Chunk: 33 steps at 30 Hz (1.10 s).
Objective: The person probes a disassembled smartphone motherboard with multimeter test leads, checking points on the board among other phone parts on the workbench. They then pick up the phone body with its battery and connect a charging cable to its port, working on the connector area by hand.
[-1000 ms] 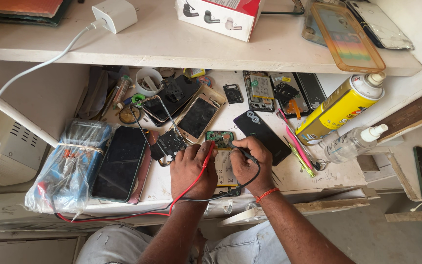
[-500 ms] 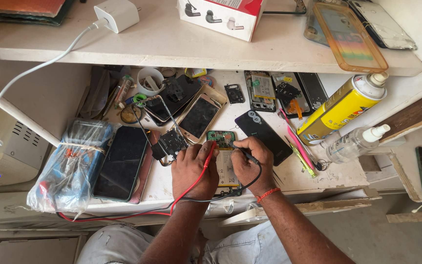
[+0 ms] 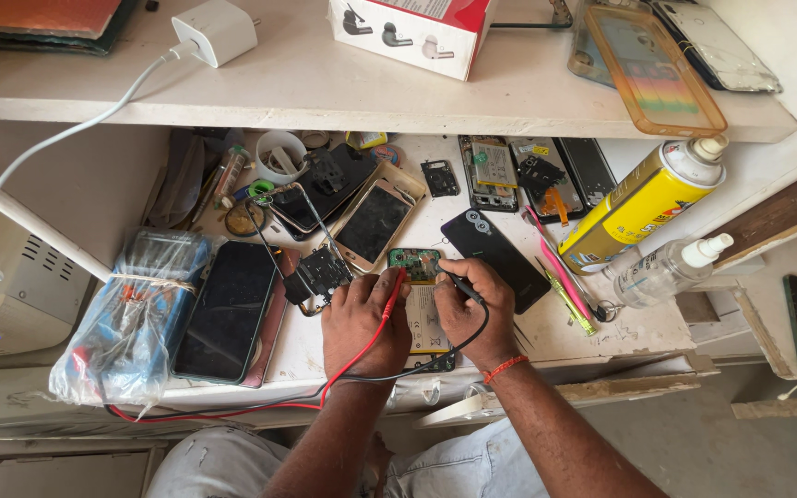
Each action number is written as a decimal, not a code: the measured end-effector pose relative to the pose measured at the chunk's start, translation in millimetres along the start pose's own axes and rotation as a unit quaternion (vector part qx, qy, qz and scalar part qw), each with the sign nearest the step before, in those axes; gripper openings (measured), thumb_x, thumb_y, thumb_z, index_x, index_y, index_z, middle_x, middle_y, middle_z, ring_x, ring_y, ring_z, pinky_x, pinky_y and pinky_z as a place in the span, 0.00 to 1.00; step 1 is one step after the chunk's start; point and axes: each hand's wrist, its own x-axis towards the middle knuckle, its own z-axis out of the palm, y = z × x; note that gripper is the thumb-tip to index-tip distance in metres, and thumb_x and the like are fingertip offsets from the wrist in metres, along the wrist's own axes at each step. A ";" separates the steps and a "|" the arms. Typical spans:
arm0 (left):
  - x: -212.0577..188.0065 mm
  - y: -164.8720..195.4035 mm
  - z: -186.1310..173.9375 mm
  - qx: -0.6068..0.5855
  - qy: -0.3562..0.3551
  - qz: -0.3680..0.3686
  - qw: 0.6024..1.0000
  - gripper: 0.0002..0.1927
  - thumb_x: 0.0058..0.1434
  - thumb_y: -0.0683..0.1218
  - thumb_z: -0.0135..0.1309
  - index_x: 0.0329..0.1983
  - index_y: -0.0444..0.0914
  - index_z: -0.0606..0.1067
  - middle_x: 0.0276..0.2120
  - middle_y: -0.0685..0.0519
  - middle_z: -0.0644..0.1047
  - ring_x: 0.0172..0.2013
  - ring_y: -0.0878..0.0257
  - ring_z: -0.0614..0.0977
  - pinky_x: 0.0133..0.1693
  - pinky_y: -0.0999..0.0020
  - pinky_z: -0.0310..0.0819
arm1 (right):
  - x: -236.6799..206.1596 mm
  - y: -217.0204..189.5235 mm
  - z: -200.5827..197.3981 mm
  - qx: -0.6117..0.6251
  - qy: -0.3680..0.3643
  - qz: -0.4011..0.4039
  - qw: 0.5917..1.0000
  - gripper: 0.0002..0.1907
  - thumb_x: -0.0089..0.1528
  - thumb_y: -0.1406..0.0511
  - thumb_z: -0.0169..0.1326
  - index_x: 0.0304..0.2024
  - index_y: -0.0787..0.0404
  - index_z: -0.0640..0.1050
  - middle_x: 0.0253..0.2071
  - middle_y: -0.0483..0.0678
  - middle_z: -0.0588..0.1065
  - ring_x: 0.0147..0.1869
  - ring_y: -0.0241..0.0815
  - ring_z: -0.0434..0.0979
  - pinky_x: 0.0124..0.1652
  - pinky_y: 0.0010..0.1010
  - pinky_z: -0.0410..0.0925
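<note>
While we hold the red probe in our left hand and the black probe in our right hand, fingers closed tight on each, both tips touch the small green board. It lies just above our fingers, long side going left to right, on the opened phone.

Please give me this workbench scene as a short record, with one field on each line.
setting: cluttered phone repair bench under a shelf
left hand: holds red test probe, tip on green circuit board
right hand: holds black test probe at the same board
left of hands: dark phone, blue plastic bag
right of hands: yellow spray can, clear bottle
on shelf: white charger, red and white box
</note>
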 end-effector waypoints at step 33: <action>1.1 0.4 -1.8 0.008 -0.008 -0.001 1.000 0.19 0.64 0.51 0.54 0.58 0.46 0.77 0.48 0.53 0.79 0.48 0.53 0.77 0.47 0.55 0.68 | 1.7 -3.1 1.4 -0.014 -0.022 0.008 1.000 0.09 0.62 0.72 0.58 0.46 0.64 0.81 0.36 0.48 0.81 0.35 0.31 0.82 0.33 0.22 0.74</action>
